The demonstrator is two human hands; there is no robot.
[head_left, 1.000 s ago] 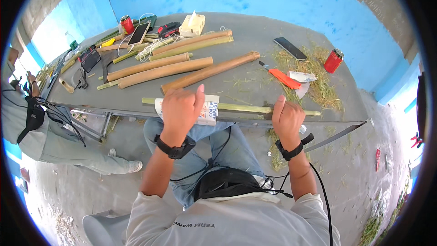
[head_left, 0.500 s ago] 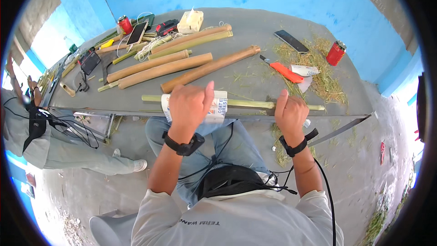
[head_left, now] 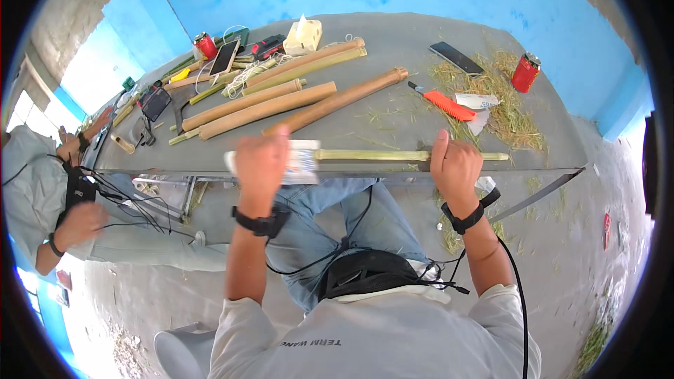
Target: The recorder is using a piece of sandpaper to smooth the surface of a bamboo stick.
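Observation:
A thin pale-green bamboo stick lies crosswise along the near edge of the table. My right hand is closed round it near its right end, thumb up. My left hand, smeared by motion, is closed over a white printed sheet of sandpaper wrapped about the stick's left part. Hand and sheet hide the stick's left end. Beyond the stick lie several thicker bamboo pieces, the nearest a brown pole set at a slant.
An orange-handled knife, sandpaper scraps, a phone and a red can lie right amid shavings. Farther left are a tissue pack, another phone and a second can. A co-worker's hand shows at left.
My left hand has slid left along the stick with the sandpaper, baring more of the stick's middle. My right hand keeps its hold. The co-worker's arms have come further into view.

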